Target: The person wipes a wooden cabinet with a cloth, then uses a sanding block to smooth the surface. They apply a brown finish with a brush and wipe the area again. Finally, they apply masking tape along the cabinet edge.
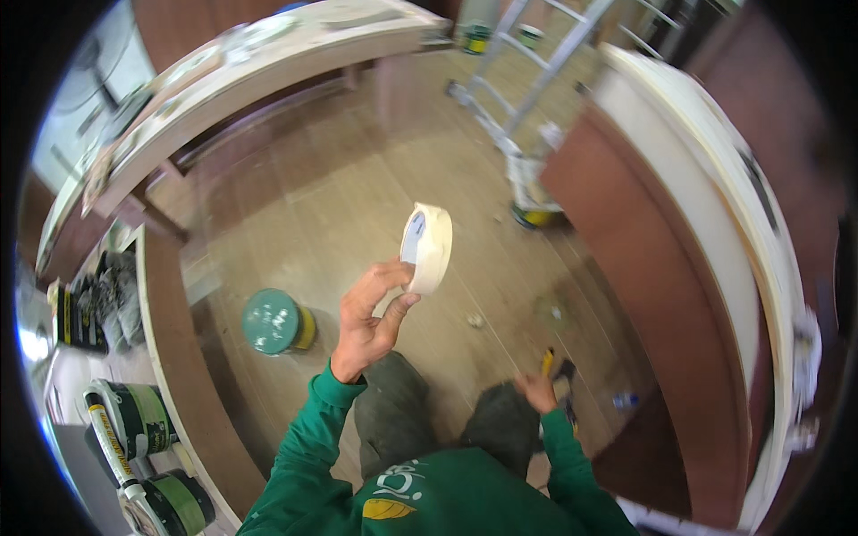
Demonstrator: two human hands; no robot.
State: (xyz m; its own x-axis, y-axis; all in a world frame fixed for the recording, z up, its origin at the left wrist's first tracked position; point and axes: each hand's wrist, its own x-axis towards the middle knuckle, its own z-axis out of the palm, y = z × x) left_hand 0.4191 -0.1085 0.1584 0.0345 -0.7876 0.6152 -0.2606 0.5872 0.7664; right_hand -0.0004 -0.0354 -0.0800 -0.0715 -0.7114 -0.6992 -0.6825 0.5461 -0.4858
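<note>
My left hand (371, 322) holds up a roll of cream masking tape (433, 250) in front of me, fingers inside and around its lower part. Lower and to the right, my right hand (536, 391) grips a slim yellow tool (547, 363), which looks like a utility knife; the hand is slightly blurred. My legs show below both hands, over the wood-plank floor (295, 214).
A long bench (295, 49) runs along the back left; a shelf with cans (143, 420) is at left. A green-lidded bucket (273, 322) stands on the floor. A ladder (527, 67) stands at back, a curved brown-and-white counter (643, 268) at right.
</note>
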